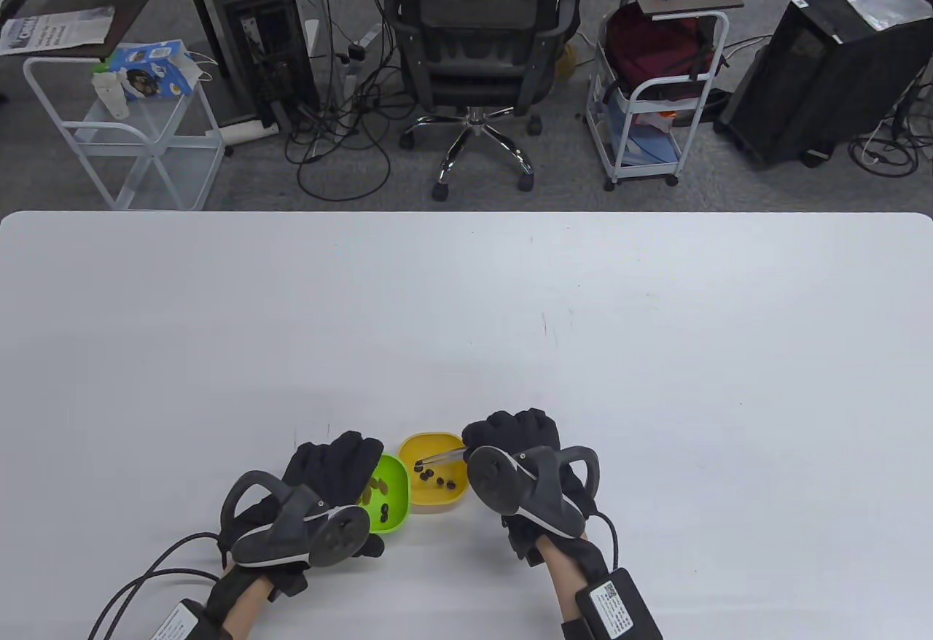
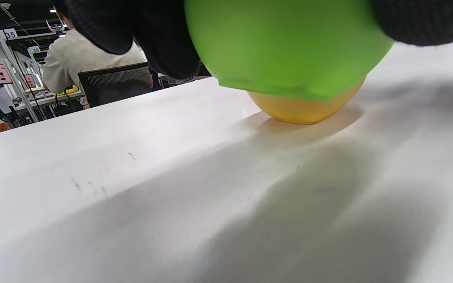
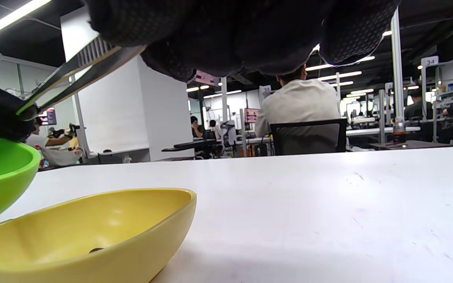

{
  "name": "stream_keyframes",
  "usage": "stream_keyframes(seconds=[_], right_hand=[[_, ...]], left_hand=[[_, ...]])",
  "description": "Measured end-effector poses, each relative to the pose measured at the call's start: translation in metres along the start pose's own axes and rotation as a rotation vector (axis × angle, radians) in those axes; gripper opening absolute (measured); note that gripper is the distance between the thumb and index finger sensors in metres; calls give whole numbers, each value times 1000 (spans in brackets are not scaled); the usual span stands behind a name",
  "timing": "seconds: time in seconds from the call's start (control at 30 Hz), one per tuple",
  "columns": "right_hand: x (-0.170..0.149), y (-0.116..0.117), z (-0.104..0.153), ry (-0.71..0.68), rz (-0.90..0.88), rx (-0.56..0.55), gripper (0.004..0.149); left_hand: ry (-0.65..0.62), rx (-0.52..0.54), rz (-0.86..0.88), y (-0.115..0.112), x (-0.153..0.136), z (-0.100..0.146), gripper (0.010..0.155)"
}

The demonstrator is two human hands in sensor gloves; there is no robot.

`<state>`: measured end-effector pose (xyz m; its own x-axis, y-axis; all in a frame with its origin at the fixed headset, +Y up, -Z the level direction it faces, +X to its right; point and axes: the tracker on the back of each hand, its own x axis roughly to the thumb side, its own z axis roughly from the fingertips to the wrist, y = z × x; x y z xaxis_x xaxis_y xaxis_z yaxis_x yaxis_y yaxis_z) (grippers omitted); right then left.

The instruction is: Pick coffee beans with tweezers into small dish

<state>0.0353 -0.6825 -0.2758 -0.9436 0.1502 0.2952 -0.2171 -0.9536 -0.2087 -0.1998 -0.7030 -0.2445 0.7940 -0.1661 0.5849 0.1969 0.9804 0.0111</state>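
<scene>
**Bean transfer at risk of a slip over the dish rims**

The coffee beans [image 1: 437, 480] lie partly in the yellow dish [image 1: 431, 445], where several dark ones sit on its floor, and partly in the green dish [image 1: 399, 516] touching it on the left. The tweezers [image 1: 439, 458] reach over the yellow dish with their tips near its left side; whether a bean sits between the tips is too small to tell. The right hand [image 1: 514, 443] pinches the tweezers with the arms drawn narrow. The left hand [image 1: 332, 469] holds the green dish, lifted and tilted in the left wrist view. Likely hazards: a smooth bean could squirt from the tips if squeezed unevenly, and the tilted dish could spill its beans onto the white table [image 1: 656, 319].
</scene>
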Motion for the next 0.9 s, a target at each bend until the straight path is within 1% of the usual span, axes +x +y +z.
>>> stream_keyframes(seconds=[0.33, 0.53, 0.7, 0.9], right_hand=[[-3, 1, -1, 13, 13, -6, 41], [-4, 1, 1, 15, -35, -22, 44], [8, -2, 4, -45, -12, -46, 44], [33, -3, 9, -149, 47, -56, 44]], left_hand=[[1, -1, -1, 0, 0, 0, 113], [1, 1, -2, 0, 0, 0, 114], [2, -1, -5, 0, 0, 0, 113], [4, 3, -7, 0, -1, 1, 114]])
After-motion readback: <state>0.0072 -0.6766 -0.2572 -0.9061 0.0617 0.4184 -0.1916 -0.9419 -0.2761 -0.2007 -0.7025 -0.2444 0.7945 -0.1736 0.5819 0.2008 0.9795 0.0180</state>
